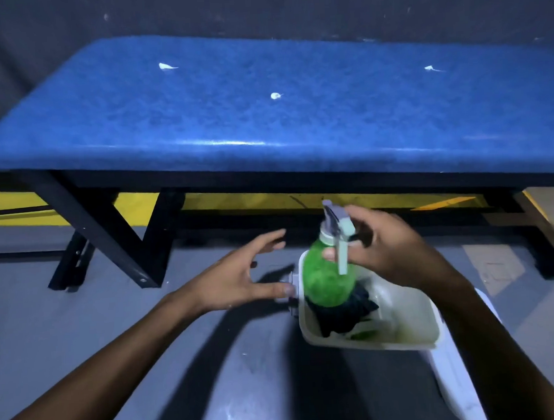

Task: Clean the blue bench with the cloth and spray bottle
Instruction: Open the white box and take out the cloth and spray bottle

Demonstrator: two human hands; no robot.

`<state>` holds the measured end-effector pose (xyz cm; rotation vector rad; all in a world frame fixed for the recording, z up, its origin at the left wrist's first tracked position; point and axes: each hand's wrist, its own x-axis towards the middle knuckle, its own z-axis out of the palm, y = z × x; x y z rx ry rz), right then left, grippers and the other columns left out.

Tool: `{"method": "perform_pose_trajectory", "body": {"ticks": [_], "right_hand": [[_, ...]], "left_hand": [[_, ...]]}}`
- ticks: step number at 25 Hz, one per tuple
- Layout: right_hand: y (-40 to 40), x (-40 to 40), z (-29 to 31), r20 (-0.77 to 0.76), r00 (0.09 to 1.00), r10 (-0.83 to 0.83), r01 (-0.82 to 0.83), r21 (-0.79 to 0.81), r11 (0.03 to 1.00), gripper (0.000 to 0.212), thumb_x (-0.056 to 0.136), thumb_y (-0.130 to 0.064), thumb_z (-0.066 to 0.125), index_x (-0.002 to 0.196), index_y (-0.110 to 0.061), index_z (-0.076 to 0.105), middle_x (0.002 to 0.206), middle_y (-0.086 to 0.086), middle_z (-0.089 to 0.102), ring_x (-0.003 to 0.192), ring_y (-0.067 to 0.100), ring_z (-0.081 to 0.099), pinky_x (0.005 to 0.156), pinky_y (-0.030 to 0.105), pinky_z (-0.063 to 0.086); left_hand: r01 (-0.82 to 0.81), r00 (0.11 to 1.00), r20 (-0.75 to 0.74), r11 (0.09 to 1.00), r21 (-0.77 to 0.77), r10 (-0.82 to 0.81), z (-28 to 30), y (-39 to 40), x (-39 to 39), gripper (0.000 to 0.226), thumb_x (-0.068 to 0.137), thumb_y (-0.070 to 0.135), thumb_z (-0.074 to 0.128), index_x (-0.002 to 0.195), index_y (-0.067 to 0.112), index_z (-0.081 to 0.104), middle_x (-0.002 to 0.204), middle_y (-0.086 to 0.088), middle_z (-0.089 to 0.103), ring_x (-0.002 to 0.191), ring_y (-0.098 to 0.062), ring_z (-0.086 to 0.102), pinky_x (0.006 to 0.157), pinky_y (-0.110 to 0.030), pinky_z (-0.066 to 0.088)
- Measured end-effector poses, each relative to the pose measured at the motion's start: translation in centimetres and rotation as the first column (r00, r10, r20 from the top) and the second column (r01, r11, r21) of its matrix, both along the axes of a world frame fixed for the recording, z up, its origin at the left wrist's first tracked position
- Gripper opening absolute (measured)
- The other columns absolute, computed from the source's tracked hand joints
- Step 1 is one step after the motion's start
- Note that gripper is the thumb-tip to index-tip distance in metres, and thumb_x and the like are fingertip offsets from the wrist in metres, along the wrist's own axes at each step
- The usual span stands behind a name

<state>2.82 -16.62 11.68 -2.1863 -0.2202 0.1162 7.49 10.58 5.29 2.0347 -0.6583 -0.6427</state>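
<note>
Cloth [340, 310] half-hidden behind spray bottle [326, 271] | right hand [391, 251] grips bottle | left hand [240, 273] spread

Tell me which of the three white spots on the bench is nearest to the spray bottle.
The middle spot on the blue bench: it lies closest to the front edge, almost straight above the spray bottle; the other two sit farther back, toward the ends.

The blue bench [263, 113] top lies open, apparently bare but for three white blobs [275, 95].

A dark grey wall [256, 6] stands behind. The floor [80, 303] is grey, with a yellow stripe [236, 205] on it. Light is dim.
</note>
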Motion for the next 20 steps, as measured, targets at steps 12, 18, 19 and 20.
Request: {"method": "perform_pose_trajectory", "body": {"ticks": [12,18,19,20], "right_hand": [[-4.3,0.8,-19.0,-0.323,0.899,-0.296,0.082,-0.540,0.837,0.045,0.075,-0.049,0.073,0.101,-0.014,0.061,0.101,0.006,0.069,0.094,0.027,0.065,0.078,0.028,0.047],[-4.6,0.8,-26.1,-0.433,0.859,-0.273,0.054,-0.454,0.889,0.035,0.081,-0.021,0.078,0.110,-0.019,0.059,0.098,-0.018,0.059,0.087,-0.009,0.061,0.085,-0.001,0.040],[-4.2,1.1,-27.4,-0.394,0.868,-0.301,0.104,-0.449,0.887,0.030,0.081,-0.018,0.078,0.104,-0.018,0.058,0.095,-0.019,0.056,0.081,-0.011,0.059,0.081,-0.003,0.040],[-4.4,1.3,-29.0,-0.375,0.834,-0.405,0.195,-0.487,0.851,0.031,0.079,-0.030,0.078,0.102,-0.017,0.061,0.097,-0.017,0.058,0.081,-0.006,0.061,0.085,0.003,0.045]], "left_hand": [[-0.532,0.843,0.001,0.835,0.143,0.537,-12.8,5.6,0.7,0.082,0.059,0.027,0.096,0.123,0.028,0.045,0.114,-0.005,0.064,0.098,-0.022,0.065,0.076,-0.030,0.053],[-0.732,0.667,-0.036,0.664,0.150,0.744,-18.1,6.2,-2.1,0.081,0.059,0.013,0.095,0.123,0.012,0.047,0.110,-0.009,0.062,0.097,-0.029,0.061,0.069,-0.025,0.051],[-0.732,0.669,-0.032,0.665,0.148,0.743,-17.9,6.2,-2.5,0.082,0.060,0.011,0.094,0.127,0.012,0.047,0.109,-0.006,0.060,0.097,-0.027,0.059,0.072,-0.029,0.049],[-0.717,0.680,-0.022,0.671,0.189,0.733,-17.7,6.6,-2.7,0.087,0.060,0.013,0.095,0.131,0.014,0.045,0.111,-0.002,0.057,0.098,-0.024,0.055,0.079,-0.034,0.047]]}}
